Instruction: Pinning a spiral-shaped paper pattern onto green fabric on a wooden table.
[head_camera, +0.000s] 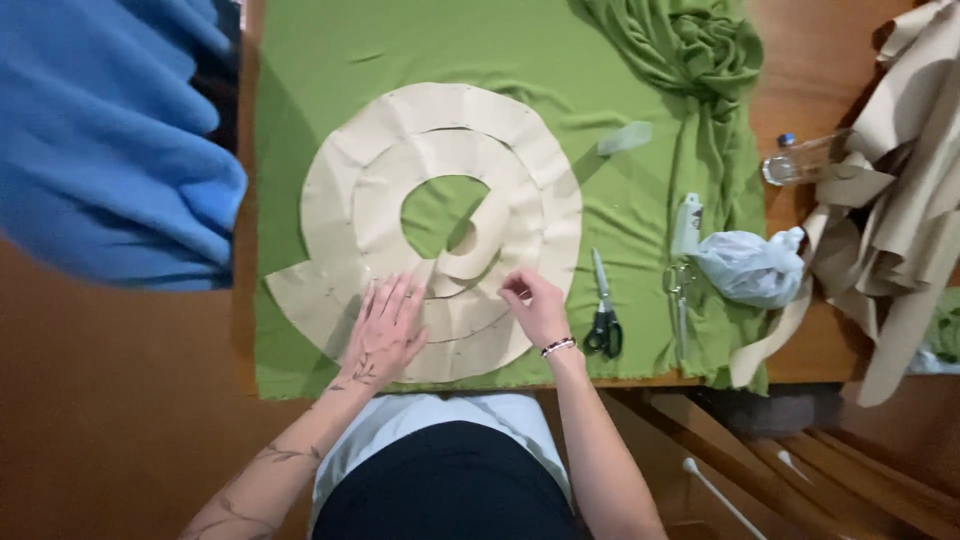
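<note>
Now the spiral paper pattern (440, 230) lies under flat left fingers (392, 300) and pinching right fingers (515, 290).

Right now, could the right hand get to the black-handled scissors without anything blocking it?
Probably yes. The right hand rests on the paper pattern, and the scissors lie just beside it on bare green fabric, nothing between.

A wooden table (830, 70) carries green fabric (320, 60), a clear bottle (800, 160) and beige paper strips (900, 220).
</note>
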